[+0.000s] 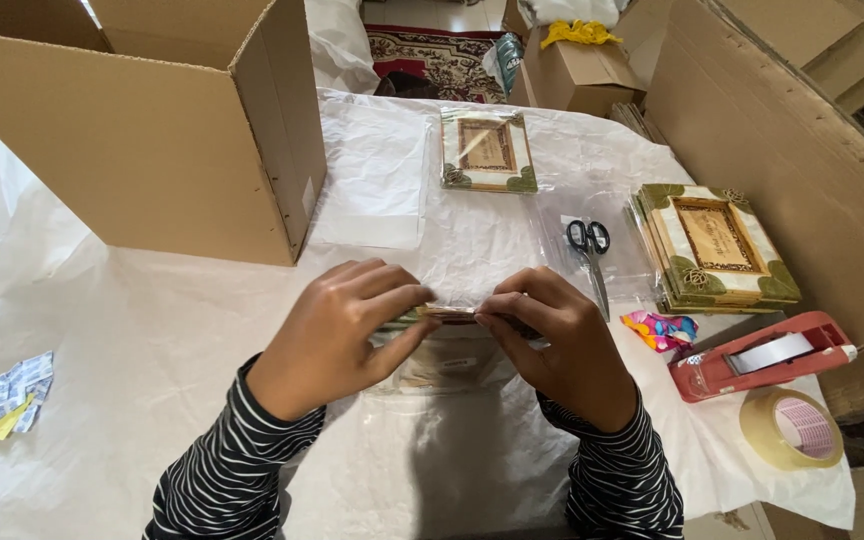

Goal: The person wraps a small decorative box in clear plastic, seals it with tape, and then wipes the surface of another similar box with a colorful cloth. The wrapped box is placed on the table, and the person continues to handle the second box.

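My left hand (pixel 337 335) and my right hand (pixel 557 345) meet at the middle of the white-covered table (pixel 132 340). Both pinch the top edge of a flat decorated frame in a clear plastic bag (pixel 447 355); most of the frame is hidden behind my fingers. The bag hangs down between my wrists. Both sleeves are black with white stripes.
A large open cardboard box (pixel 152 130) stands at the back left. A bagged frame (pixel 487 150) lies at the back centre. To the right lie black scissors (pixel 589 245), a stack of frames (pixel 717 245), a red tape dispenser (pixel 762 355) and a tape roll (pixel 792 428). Small packets (pixel 2 395) lie at the left.
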